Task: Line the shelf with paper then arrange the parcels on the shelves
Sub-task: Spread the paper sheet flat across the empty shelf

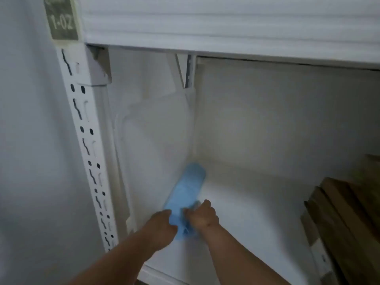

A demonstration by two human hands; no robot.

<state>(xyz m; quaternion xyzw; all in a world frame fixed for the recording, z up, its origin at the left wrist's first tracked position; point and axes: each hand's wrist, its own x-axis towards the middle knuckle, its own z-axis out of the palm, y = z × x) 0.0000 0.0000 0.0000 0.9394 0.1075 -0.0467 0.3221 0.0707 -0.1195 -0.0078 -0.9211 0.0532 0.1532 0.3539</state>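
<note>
A white shelf (257, 214) fills most of the view, boxed in by pale back and side walls, with another shelf board (205, 23) of ribbed white material running across above it. At the left front stands a white slotted upright (88, 153) punched with holes and notches, topped by a grey-green label (61, 19) reading 1-02. Brown cardboard parcels (345, 219) lean stacked at the right end of the shelf, well apart from the hands. A blue roll of paper (185, 194) lies in the left part of the shelf, running from the front towards the back corner beside the side wall. The left hand (162, 223) grips the near end of the roll from the left, fingers curled onto it, and the right hand (202, 215) pinches the same end from the right.
</note>
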